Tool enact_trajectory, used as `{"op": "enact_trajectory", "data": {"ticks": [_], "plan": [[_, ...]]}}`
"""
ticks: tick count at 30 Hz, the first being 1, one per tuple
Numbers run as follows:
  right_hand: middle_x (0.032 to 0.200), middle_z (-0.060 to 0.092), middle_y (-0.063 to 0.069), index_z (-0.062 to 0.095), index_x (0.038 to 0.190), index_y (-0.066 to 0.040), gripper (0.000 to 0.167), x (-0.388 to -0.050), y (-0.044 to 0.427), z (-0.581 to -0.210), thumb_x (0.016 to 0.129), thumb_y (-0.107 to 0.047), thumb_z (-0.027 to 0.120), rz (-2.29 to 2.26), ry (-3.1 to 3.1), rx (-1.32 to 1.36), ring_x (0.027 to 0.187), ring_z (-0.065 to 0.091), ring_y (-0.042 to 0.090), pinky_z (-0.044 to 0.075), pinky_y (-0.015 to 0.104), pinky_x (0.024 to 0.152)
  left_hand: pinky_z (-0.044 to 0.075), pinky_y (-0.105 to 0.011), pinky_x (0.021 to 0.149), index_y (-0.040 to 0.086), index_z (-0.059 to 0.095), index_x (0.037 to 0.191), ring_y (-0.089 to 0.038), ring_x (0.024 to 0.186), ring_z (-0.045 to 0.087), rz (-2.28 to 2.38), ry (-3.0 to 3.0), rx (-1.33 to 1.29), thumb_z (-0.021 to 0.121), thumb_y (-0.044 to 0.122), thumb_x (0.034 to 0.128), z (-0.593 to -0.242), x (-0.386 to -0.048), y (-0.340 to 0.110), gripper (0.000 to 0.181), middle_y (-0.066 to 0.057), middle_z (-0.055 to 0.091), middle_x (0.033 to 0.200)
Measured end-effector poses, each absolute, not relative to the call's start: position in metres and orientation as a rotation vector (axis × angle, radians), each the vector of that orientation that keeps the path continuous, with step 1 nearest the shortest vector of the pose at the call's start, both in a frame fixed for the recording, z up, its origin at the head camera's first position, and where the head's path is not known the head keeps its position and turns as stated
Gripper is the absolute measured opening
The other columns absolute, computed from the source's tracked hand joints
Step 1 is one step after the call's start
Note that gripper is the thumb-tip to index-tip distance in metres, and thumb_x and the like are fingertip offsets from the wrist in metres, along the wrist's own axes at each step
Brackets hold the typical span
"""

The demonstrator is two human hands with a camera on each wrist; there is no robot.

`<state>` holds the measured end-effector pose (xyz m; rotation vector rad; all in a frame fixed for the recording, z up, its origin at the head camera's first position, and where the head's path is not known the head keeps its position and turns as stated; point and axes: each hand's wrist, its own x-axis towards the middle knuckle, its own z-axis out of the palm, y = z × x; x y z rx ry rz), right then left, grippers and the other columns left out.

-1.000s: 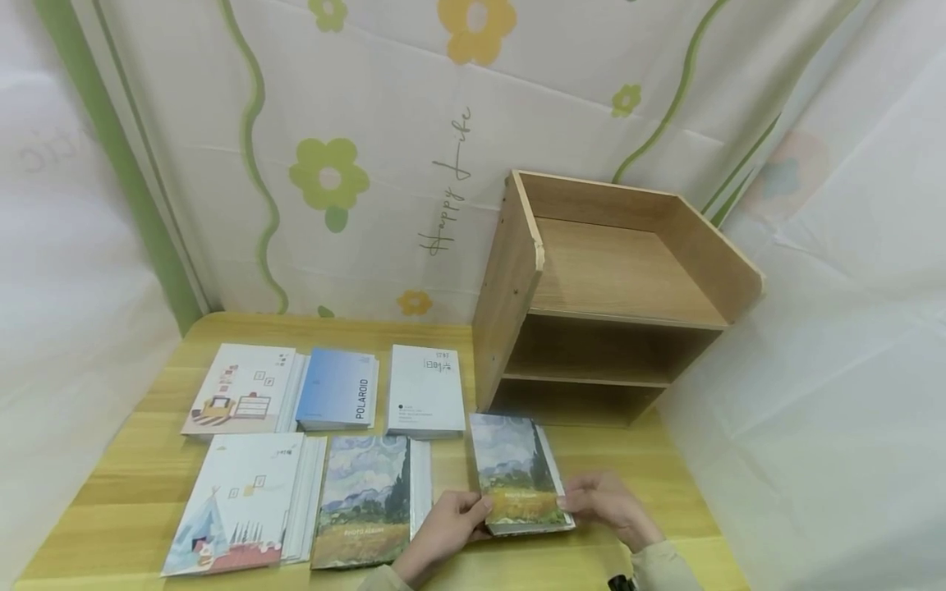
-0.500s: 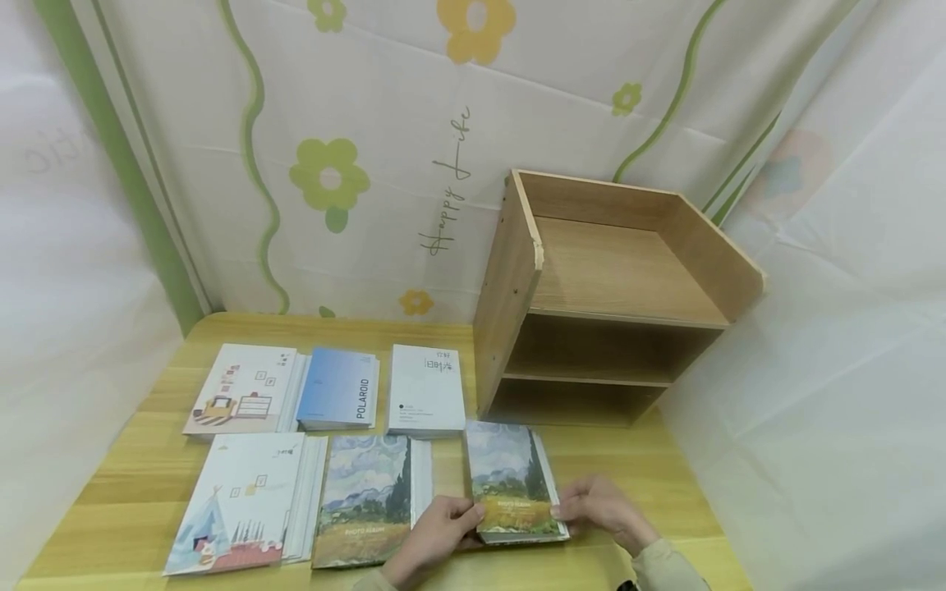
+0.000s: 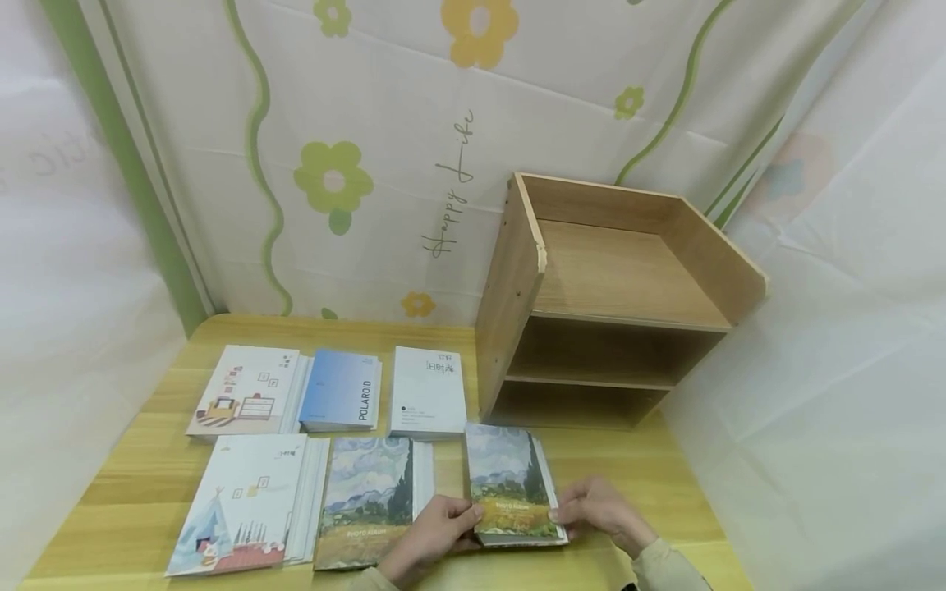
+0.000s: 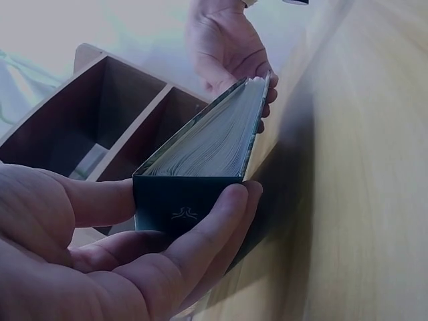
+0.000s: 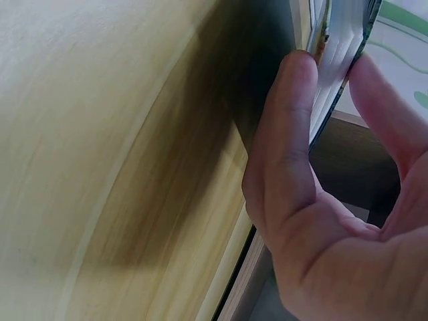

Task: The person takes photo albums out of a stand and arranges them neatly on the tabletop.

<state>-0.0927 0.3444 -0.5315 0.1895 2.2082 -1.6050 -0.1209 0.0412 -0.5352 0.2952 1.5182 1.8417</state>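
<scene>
Both hands hold one photo album (image 3: 510, 484) with a painted landscape cover, just in front of the shelf. My left hand (image 3: 436, 529) grips its left side; in the left wrist view the thumb and fingers (image 4: 200, 241) lie around the dark spine. At the opposite edge my right hand (image 3: 602, 509) pinches the covers, with the page block (image 5: 338, 60) between thumb and fingers in the right wrist view. Shadow beneath it in the wrist views suggests it is held off the table. A larger album (image 3: 365, 501) with a similar cover lies beside the left hand.
A wooden shelf unit (image 3: 510, 304) with two lower compartments stands at the back right of the table (image 3: 96, 484). Flat on the table lie a tent-picture album (image 3: 240, 501), an armchair-picture album (image 3: 244, 390), a blue POLAROID album (image 3: 340, 390) and a white album (image 3: 427, 390).
The held album has shifted slightly left and toward the front, away from the shelf, both hands moving with it. Over the last half second it has hardly moved.
</scene>
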Motion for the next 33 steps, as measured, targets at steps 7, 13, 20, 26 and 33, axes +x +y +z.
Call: {"op": "enact_trajectory", "data": {"ticks": [7, 13, 20, 26, 33], "plan": [[0.075, 0.068, 0.014, 0.069, 0.087, 0.01, 0.02, -0.0924, 0.3454, -0.5325, 0.08, -0.006, 0.079, -1.603, 2.204, 0.184, 0.06, 0.064, 0.02, 0.059, 0.039, 0.059, 0.058, -0.044, 0.077, 0.016, 0.035, 0.062, -0.007, 0.047, 0.025, 1.821, 1.556, 0.339, 0.055, 0.01, 0.1013, -0.5407, -0.1202, 0.0425, 0.045, 0.006, 0.03, 0.054], [0.075, 0.068, 0.015, 0.067, 0.089, 0.011, 0.024, -0.0913, 0.344, -0.5302, 0.076, -0.003, 0.081, -1.604, 2.209, 0.195, 0.06, 0.066, 0.024, 0.06, 0.042, 0.059, 0.059, -0.042, 0.072, 0.016, 0.036, 0.06, -0.006, 0.044, 0.024, 1.782, 1.616, 0.374, 0.055, 0.008, 0.101, -0.544, -0.1189, 0.0461, 0.046, 0.007, 0.029, 0.052], [0.073, 0.067, 0.015, 0.064, 0.086, 0.01, 0.025, -0.092, 0.3421, -0.5273, 0.074, -0.002, 0.083, -1.564, 2.229, 0.201, 0.06, 0.067, 0.026, 0.06, 0.044, 0.06, 0.059, -0.043, 0.072, 0.016, 0.037, 0.06, -0.006, 0.043, 0.029, 1.744, 1.663, 0.349, 0.056, 0.005, 0.1001, -0.5449, -0.1158, 0.0481, 0.046, 0.006, 0.032, 0.052], [0.071, 0.066, 0.012, 0.064, 0.081, 0.006, 0.025, -0.0925, 0.3427, -0.5277, 0.071, -0.002, 0.085, -1.48, 2.284, 0.19, 0.059, 0.066, 0.025, 0.06, 0.044, 0.059, 0.058, -0.036, 0.062, 0.015, 0.041, 0.059, -0.006, 0.043, 0.031, 1.728, 1.698, 0.351, 0.057, 0.005, 0.0994, -0.5431, -0.1137, 0.049, 0.044, 0.006, 0.035, 0.051], [0.068, 0.066, 0.011, 0.065, 0.079, 0.006, 0.023, -0.095, 0.3428, -0.5303, 0.069, -0.001, 0.084, -1.455, 2.31, 0.157, 0.06, 0.067, 0.029, 0.059, 0.044, 0.056, 0.022, -0.026, 0.049, 0.016, 0.037, 0.059, -0.01, 0.047, 0.02, 1.692, 1.735, 0.371, 0.057, 0.003, 0.0984, -0.5447, -0.1145, 0.0483, 0.046, 0.005, 0.029, 0.051]]}}
